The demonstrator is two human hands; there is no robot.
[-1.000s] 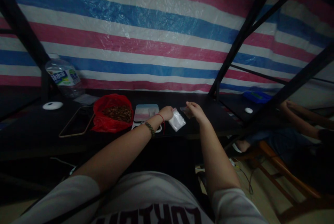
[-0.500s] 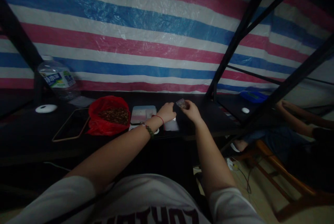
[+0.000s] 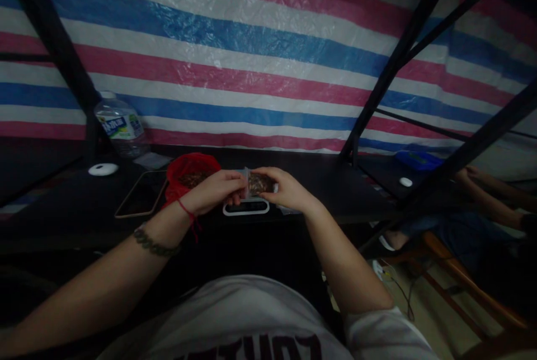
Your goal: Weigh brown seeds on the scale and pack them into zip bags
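clear bag (image 3: 259, 184) stretched between left hand (image 3: 224, 188) and right hand (image 3: 286, 188)

the clear bag lies between the two hands, its long axis running roughly sideways from one to the other. the right hand is nearer the filled end, fingers and thumb curled round the brown pieces inside; the left hand has its fingertips closed on the bare plastic end. the pieces may be seeds or small nuts, but the view is too dim to be sure.

just below the grip, on the near side, sits a white-rimmed device (image 3: 265, 212) with a dark oval panel; no figures can be read on it. a red bag (image 3: 172, 184) of brown pieces stands just left of the left hand, partly behind it, and a phone (image 3: 138, 203) lies farther left.

well left of the grip and beyond it, a plastic bottle (image 3: 136, 145) wears a blue, white and green label (image 3: 121, 127), its white lettering blurred. nearer the wearer, big dark letters cross the pale shirt (image 3: 260, 304), upside down and cut off below.
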